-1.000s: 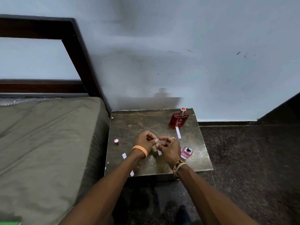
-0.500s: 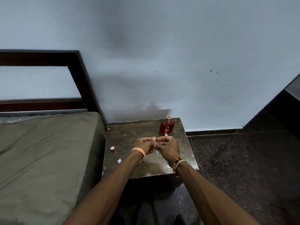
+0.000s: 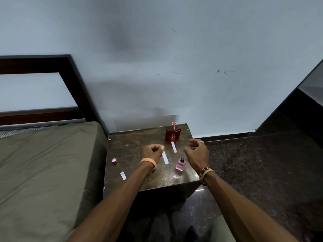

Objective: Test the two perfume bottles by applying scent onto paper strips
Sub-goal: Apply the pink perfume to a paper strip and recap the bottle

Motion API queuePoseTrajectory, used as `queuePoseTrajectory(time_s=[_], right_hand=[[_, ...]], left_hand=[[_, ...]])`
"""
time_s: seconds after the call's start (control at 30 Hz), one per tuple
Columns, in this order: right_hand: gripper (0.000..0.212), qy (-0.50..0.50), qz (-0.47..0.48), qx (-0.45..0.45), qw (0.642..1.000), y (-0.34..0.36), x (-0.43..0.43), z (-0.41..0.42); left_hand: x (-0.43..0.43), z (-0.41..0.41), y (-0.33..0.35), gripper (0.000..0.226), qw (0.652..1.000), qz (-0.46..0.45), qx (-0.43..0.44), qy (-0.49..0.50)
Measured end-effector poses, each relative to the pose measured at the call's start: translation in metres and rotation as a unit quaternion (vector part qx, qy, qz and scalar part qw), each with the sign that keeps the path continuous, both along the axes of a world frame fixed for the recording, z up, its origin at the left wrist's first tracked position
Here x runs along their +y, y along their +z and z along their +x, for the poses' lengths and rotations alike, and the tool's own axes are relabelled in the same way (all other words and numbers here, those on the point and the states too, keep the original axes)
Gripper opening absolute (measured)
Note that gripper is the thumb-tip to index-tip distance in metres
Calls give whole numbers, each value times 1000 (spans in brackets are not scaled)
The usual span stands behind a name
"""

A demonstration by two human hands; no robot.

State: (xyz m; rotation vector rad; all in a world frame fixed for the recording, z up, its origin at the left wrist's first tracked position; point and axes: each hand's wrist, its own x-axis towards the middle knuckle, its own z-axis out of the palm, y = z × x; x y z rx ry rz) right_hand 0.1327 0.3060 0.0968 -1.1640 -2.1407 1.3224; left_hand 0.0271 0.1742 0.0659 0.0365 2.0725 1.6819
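**Left hand [image 3: 153, 152] curled at a strip, pink bottle within reach**

The left hand's fingers are curled, and the strip [image 3: 165, 158] meets its fingertips at the upper end. It seems to be pinched there, though whether the lower end rests on the tabletop [image 3: 132, 142] cannot be told. The right hand [image 3: 196, 152] hangs apart, fingers loosely bent, holding nothing.

The next step is probably scenting this strip. It would go best if the right hand took the pink bottle [image 3: 180, 165] by its body with a forefinger on the bare sprayer. The nozzle should aim at the strip's free end, away from the pinching fingers, for one short press. Spraying clear of the second strip [image 3: 174, 147] would keep the two scents from mixing.

The pink bottle stands just beside the strip's lower end, between the hands and nearer the right one. The second strip lies directly in front of the red bottle [image 3: 173, 135] at the back. A cap [image 3: 114, 161] sits well to the left and a paper scrap [image 3: 123, 175] nearer the front. The bed [image 3: 43, 163] lies alongside.
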Motion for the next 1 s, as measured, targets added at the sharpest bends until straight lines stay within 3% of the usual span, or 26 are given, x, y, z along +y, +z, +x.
queuePoseTrajectory(time_s=[0.13, 0.27, 0.33, 0.4, 0.5, 0.63, 0.8, 1.0], right_hand=[[64, 126, 52, -100, 986, -24, 4, 11], [78, 161, 32, -157, 974, -56, -1, 14], [66, 156, 20, -171, 973, -73, -5, 13], [36, 128, 19, -171, 977, -81, -8, 11], [15, 110, -7, -145, 983, -79, -12, 7], [20, 124, -51, -75, 988, -65, -16, 3], [10, 139, -64, 25, 988, -28, -26, 3], [24, 129, -122, 115, 977, 23, -42, 15]], left_hand=[[5, 4, -28, 13, 999, -32, 11, -11], [8, 11, -42, 18, 999, -44, 3, -29], [8, 13, -43, 18, 998, -51, 1, -38], [6, 13, -46, 17, 997, -64, -4, -53], [0, 10, -53, 19, 993, -86, -15, -78], [-5, 7, -45, 18, 991, -89, -15, -100], [-10, 14, 10, 11, 991, 22, -116, -70], [-28, 25, 65, 6, 991, 62, -92, -72]])
